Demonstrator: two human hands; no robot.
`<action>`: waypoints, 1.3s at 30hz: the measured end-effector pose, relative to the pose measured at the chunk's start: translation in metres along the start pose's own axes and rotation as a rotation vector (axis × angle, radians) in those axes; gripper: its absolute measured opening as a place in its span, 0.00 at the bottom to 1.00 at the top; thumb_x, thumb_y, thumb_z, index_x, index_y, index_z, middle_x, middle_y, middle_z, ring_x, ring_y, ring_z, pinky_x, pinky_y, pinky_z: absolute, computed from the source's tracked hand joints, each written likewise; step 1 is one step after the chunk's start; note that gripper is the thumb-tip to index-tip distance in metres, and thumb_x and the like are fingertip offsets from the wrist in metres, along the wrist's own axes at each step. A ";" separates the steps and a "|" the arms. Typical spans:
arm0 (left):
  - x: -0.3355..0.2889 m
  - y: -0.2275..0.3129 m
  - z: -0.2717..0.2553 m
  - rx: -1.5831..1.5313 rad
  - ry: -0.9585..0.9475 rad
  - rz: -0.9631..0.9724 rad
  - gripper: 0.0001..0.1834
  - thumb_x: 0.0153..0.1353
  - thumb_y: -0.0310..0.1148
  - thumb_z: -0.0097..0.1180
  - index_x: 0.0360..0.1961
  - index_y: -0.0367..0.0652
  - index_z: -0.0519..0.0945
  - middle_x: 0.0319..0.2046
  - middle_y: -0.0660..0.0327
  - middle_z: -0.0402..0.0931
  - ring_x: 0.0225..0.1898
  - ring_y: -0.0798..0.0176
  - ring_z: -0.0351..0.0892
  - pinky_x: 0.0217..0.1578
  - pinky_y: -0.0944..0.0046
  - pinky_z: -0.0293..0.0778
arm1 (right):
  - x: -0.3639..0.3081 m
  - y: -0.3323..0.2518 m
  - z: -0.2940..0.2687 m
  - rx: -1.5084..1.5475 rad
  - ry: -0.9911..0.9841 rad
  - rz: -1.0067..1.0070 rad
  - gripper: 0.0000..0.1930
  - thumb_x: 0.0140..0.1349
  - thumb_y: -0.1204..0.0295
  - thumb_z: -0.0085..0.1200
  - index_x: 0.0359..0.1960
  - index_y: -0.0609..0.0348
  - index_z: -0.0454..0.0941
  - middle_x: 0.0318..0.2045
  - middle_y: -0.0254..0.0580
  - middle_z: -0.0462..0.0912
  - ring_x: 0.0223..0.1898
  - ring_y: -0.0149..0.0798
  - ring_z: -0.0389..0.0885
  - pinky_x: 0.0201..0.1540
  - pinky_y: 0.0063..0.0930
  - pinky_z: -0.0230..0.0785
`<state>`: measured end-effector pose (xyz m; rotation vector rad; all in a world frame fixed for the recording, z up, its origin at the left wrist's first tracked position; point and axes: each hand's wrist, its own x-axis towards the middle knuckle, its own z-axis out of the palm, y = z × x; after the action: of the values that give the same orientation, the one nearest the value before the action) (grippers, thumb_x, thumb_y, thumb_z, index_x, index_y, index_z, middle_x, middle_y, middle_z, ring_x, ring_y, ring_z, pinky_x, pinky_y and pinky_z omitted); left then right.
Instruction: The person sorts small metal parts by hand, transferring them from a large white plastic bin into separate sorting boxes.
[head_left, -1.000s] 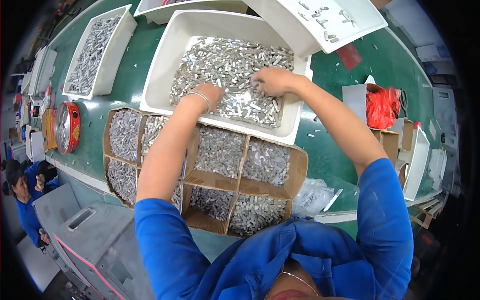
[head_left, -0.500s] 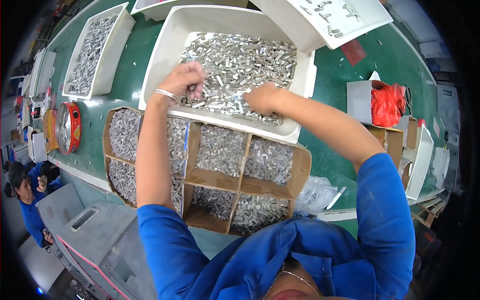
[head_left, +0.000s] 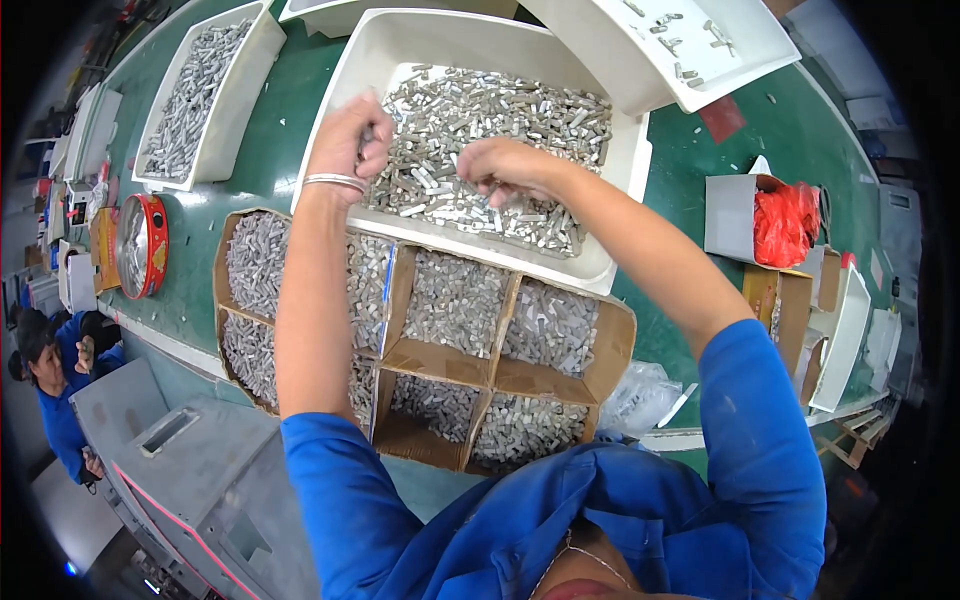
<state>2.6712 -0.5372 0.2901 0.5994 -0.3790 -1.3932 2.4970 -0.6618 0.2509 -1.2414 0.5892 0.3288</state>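
Note:
A large white plastic bin (head_left: 345,65) holds a heap of small silvery metal pieces (head_left: 480,115). Over its left side is my left hand (head_left: 350,138), fingers curled closed, a bangle round the wrist; whatever lies inside the fingers is mostly hidden. My right hand (head_left: 508,168) hovers at the middle of the heap with its fingers bent down and pressed together; their tips are partly hidden, so I cannot make out what they hold. Close in front of the bin stands a divided cardboard box (head_left: 435,360), its compartments filled with small metal pieces. My left forearm crosses over it.
A narrow white bin (head_left: 225,130) of metal pieces stands at the left, near a round red tin (head_left: 143,245). A tilted white tray (head_left: 745,75) overlaps the big bin's far right corner. At the right is a box with a red plastic bag (head_left: 785,225). Another person (head_left: 65,375) sits far left.
My left hand has lifted up and toward the bin's left wall, its fingers closing further. My right hand has shifted left over the heap. The whole view has slid slightly.

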 end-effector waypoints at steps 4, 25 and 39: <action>0.001 -0.014 -0.011 1.225 0.323 -0.298 0.10 0.48 0.36 0.53 0.26 0.41 0.72 0.15 0.62 0.68 0.18 0.69 0.66 0.19 0.68 0.64 | 0.024 0.006 0.029 -0.428 0.038 -0.051 0.10 0.48 0.78 0.43 0.32 0.62 0.73 0.26 0.40 0.72 0.27 0.34 0.74 0.22 0.29 0.70; 0.009 -0.046 -0.016 2.035 -0.278 -0.759 0.15 0.39 0.38 0.56 0.29 0.41 0.74 0.28 0.52 0.74 0.33 0.52 0.72 0.34 0.60 0.67 | 0.042 0.011 0.019 -0.542 0.366 -0.283 0.10 0.51 0.65 0.49 0.30 0.58 0.73 0.24 0.40 0.75 0.28 0.36 0.73 0.30 0.28 0.67; -0.017 0.021 0.002 0.351 0.121 -0.209 0.09 0.51 0.33 0.43 0.29 0.37 0.66 0.17 0.60 0.64 0.12 0.76 0.54 0.08 0.79 0.47 | 0.034 -0.001 0.041 -1.211 0.164 -0.042 0.13 0.44 0.72 0.46 0.32 0.62 0.76 0.33 0.47 0.77 0.38 0.44 0.76 0.39 0.36 0.66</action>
<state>2.6840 -0.5192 0.3057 1.0310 -0.4782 -1.4918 2.5353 -0.6258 0.2401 -2.4557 0.4906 0.5860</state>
